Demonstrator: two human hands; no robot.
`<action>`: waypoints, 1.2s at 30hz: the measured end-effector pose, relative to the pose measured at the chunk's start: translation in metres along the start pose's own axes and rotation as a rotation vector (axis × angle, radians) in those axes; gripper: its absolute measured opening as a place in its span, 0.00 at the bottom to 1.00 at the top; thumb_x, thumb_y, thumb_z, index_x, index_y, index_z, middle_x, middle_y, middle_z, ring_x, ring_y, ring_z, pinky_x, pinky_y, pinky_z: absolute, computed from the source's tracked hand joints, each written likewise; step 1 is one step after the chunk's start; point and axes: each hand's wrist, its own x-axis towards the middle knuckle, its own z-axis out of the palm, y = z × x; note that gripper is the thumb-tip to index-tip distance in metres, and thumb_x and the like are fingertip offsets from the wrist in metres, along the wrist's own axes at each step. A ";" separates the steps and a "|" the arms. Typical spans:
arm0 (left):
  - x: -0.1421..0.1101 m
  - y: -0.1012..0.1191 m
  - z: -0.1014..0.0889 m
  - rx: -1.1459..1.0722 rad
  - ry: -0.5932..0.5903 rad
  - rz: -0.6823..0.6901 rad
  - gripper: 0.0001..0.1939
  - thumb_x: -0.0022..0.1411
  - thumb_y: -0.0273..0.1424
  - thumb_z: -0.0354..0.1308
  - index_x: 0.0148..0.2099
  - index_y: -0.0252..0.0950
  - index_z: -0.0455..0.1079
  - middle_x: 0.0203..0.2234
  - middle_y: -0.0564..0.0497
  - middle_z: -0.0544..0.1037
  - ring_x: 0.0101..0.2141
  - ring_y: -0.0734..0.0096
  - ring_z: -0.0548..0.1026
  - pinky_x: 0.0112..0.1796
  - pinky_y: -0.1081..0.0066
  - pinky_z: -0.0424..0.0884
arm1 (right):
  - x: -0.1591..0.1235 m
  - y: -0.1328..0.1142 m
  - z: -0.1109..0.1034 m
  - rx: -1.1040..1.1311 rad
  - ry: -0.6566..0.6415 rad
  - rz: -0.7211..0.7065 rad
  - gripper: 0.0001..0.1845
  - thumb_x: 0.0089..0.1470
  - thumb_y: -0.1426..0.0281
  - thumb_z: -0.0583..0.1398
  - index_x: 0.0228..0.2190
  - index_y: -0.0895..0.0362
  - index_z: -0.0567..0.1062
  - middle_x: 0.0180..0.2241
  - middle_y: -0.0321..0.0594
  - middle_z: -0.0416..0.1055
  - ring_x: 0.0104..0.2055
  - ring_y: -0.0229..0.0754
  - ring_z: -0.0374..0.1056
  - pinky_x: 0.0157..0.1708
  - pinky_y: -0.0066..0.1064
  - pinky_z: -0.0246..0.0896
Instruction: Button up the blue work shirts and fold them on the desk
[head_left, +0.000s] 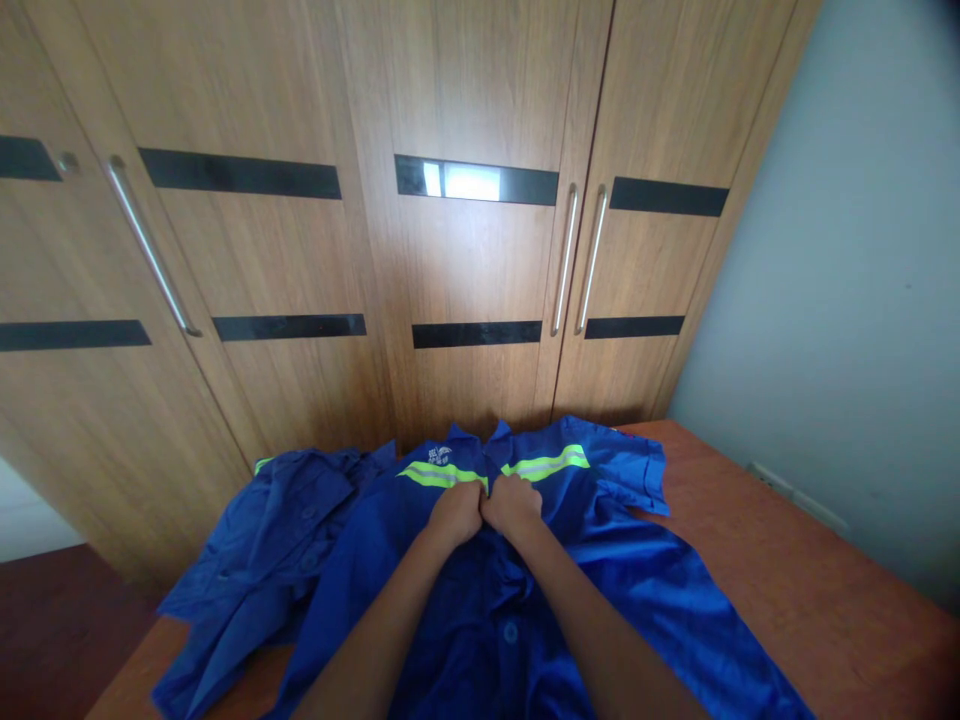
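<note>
A blue work jacket [637, 580] with yellow-green reflective bands across its chest lies spread out in front of me, collar pointing away. My left hand [457, 510] is closed on the edge of its front opening, just below the reflective band. Right beside it, my right hand [513, 502] is closed on the opposite front edge. The two fists touch or nearly touch at the middle. A button shows lower down the front, between my forearms. The fingertips and the cloth inside them are hidden.
Another blue garment [277, 520] lies crumpled at the left. Both rest on a reddish-brown surface [720, 490]. Behind stands a wooden wardrobe [480, 270] with black strips and metal handles. A pale wall [840, 330] with a socket strip [795, 495] is at the right.
</note>
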 end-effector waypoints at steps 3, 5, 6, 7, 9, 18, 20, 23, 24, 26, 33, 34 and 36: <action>-0.005 -0.001 0.005 -0.052 0.074 -0.016 0.07 0.61 0.25 0.55 0.41 0.35 0.71 0.37 0.46 0.77 0.40 0.62 0.76 0.41 0.64 0.68 | -0.001 0.004 0.005 0.086 0.013 -0.006 0.19 0.49 0.65 0.58 0.41 0.62 0.77 0.44 0.60 0.73 0.48 0.62 0.68 0.42 0.48 0.62; -0.007 -0.002 0.007 -0.104 0.122 -0.032 0.09 0.56 0.21 0.55 0.39 0.36 0.71 0.33 0.45 0.78 0.38 0.61 0.76 0.37 0.67 0.67 | -0.001 0.010 0.007 0.165 0.019 -0.007 0.15 0.44 0.70 0.60 0.37 0.61 0.78 0.42 0.58 0.74 0.47 0.62 0.69 0.42 0.47 0.62; -0.008 -0.003 0.008 -0.134 0.144 -0.039 0.09 0.54 0.21 0.56 0.37 0.36 0.71 0.31 0.46 0.78 0.37 0.61 0.76 0.36 0.68 0.66 | -0.001 0.014 0.008 0.214 0.023 -0.006 0.14 0.42 0.72 0.61 0.35 0.60 0.79 0.40 0.56 0.75 0.45 0.60 0.70 0.42 0.46 0.62; -0.008 -0.005 0.008 -0.167 0.164 -0.044 0.07 0.53 0.21 0.57 0.34 0.37 0.70 0.29 0.47 0.78 0.36 0.61 0.76 0.35 0.69 0.65 | -0.001 0.018 0.008 0.272 0.028 -0.006 0.13 0.41 0.74 0.60 0.32 0.59 0.79 0.38 0.53 0.76 0.44 0.58 0.71 0.41 0.44 0.63; -0.010 -0.007 0.007 -0.247 0.206 -0.048 0.04 0.52 0.22 0.58 0.29 0.37 0.68 0.26 0.49 0.77 0.34 0.62 0.76 0.34 0.70 0.65 | 0.001 0.026 0.007 0.413 0.045 -0.014 0.11 0.41 0.76 0.59 0.30 0.56 0.79 0.33 0.46 0.77 0.40 0.52 0.72 0.40 0.39 0.63; -0.031 0.021 -0.033 -0.784 0.404 0.009 0.07 0.62 0.36 0.48 0.36 0.38 0.61 0.27 0.52 0.77 0.26 0.72 0.76 0.25 0.75 0.67 | -0.007 0.054 -0.035 1.117 0.160 -0.016 0.23 0.47 0.59 0.58 0.41 0.60 0.78 0.31 0.42 0.77 0.28 0.41 0.69 0.26 0.29 0.61; -0.042 0.034 -0.043 -0.890 0.446 0.037 0.10 0.61 0.40 0.50 0.37 0.37 0.61 0.28 0.51 0.78 0.27 0.71 0.77 0.25 0.76 0.68 | -0.018 0.055 -0.049 1.231 0.160 -0.038 0.22 0.45 0.57 0.61 0.39 0.59 0.79 0.30 0.42 0.76 0.27 0.40 0.68 0.27 0.30 0.61; -0.060 0.051 -0.047 -1.069 0.452 0.098 0.11 0.57 0.39 0.56 0.36 0.37 0.64 0.26 0.52 0.78 0.26 0.71 0.76 0.25 0.76 0.69 | -0.039 0.053 -0.060 1.456 0.082 -0.104 0.18 0.41 0.58 0.66 0.33 0.57 0.80 0.29 0.39 0.76 0.30 0.41 0.68 0.32 0.32 0.62; -0.065 0.055 -0.045 -1.105 0.441 0.118 0.10 0.56 0.38 0.58 0.36 0.37 0.65 0.25 0.52 0.78 0.26 0.71 0.76 0.26 0.75 0.69 | -0.045 0.052 -0.060 1.518 0.042 -0.131 0.17 0.41 0.59 0.67 0.32 0.56 0.80 0.28 0.39 0.76 0.31 0.41 0.68 0.34 0.32 0.62; -0.074 0.059 -0.036 -1.089 0.422 0.151 0.07 0.56 0.34 0.58 0.36 0.37 0.67 0.26 0.52 0.78 0.27 0.71 0.76 0.28 0.75 0.71 | -0.055 0.051 -0.056 1.583 -0.009 -0.149 0.15 0.41 0.60 0.68 0.31 0.55 0.79 0.28 0.38 0.75 0.32 0.41 0.68 0.36 0.32 0.61; -0.082 0.051 -0.005 -0.706 0.468 0.161 0.04 0.59 0.30 0.53 0.34 0.39 0.70 0.28 0.53 0.78 0.31 0.70 0.76 0.33 0.74 0.71 | -0.064 0.056 -0.030 1.547 -0.045 -0.115 0.16 0.44 0.58 0.68 0.33 0.54 0.79 0.31 0.36 0.75 0.33 0.40 0.68 0.36 0.30 0.61; -0.082 0.050 -0.004 -0.671 0.479 0.153 0.05 0.59 0.30 0.53 0.34 0.40 0.70 0.28 0.54 0.78 0.30 0.70 0.76 0.33 0.74 0.70 | -0.064 0.056 -0.030 1.524 -0.035 -0.132 0.16 0.44 0.58 0.68 0.34 0.54 0.79 0.32 0.37 0.75 0.34 0.41 0.68 0.37 0.31 0.62; -0.082 0.048 -0.006 -0.630 0.502 0.139 0.05 0.60 0.30 0.52 0.35 0.40 0.70 0.28 0.54 0.78 0.30 0.70 0.76 0.33 0.74 0.70 | -0.065 0.056 -0.031 1.488 -0.009 -0.152 0.17 0.44 0.57 0.67 0.34 0.55 0.79 0.32 0.38 0.76 0.35 0.43 0.69 0.39 0.33 0.63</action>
